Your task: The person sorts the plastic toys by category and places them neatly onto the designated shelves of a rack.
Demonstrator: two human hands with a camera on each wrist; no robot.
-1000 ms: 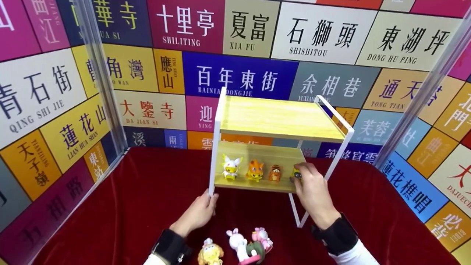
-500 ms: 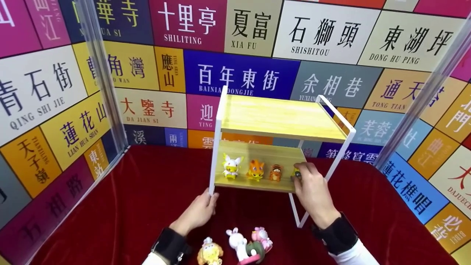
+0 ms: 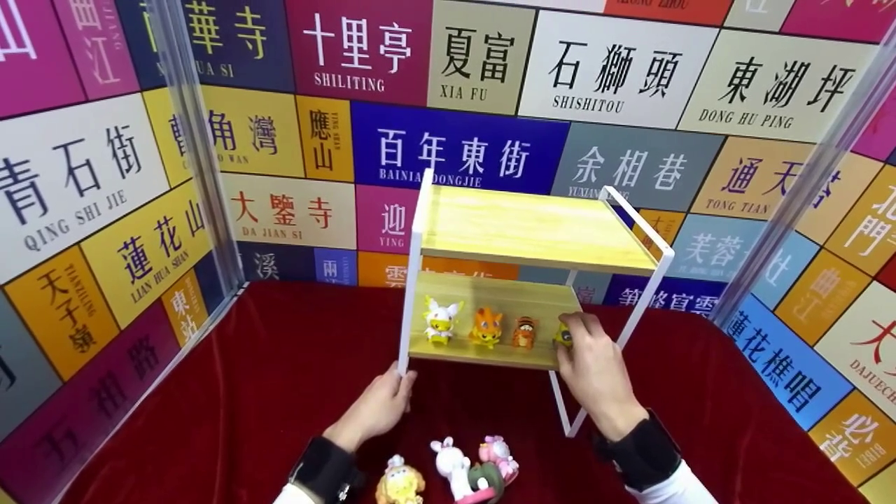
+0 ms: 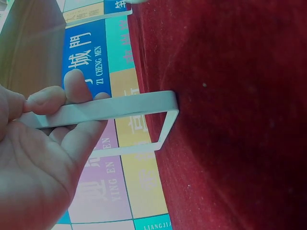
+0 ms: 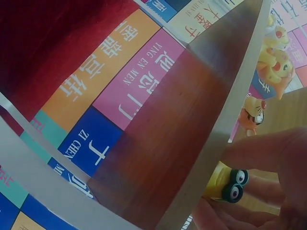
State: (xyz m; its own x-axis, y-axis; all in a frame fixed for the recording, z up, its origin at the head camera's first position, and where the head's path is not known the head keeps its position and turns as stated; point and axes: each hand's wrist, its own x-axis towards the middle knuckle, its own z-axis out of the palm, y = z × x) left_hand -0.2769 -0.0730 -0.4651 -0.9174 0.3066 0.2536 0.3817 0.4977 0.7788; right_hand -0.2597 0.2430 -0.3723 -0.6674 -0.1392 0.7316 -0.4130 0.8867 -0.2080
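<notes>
The left hand [image 3: 378, 402] grips the lower part of the white metal leg [image 4: 96, 109] of a two-tier shelf; in the left wrist view its thumb and fingers lie on both sides of the bar. At the right end of the lower wooden board [image 3: 493, 288], the right hand [image 3: 598, 371] holds a small yellow figurine with green goggles [image 5: 221, 183]. Fingers cover much of this figurine in the head view. Left of it, a tiger figurine [image 3: 525, 332], an orange-hooded figurine [image 3: 486, 327] and a white-and-yellow figurine [image 3: 440, 323] stand in a row on the same board.
The upper wooden board [image 3: 525, 224] spans above the row. On the red cloth [image 3: 280, 392] in front lie a yellow figurine [image 3: 400, 483], a white rabbit figurine [image 3: 453, 467] and a pink figurine [image 3: 498, 455]. Walls with coloured name panels [image 3: 455, 143] surround the table.
</notes>
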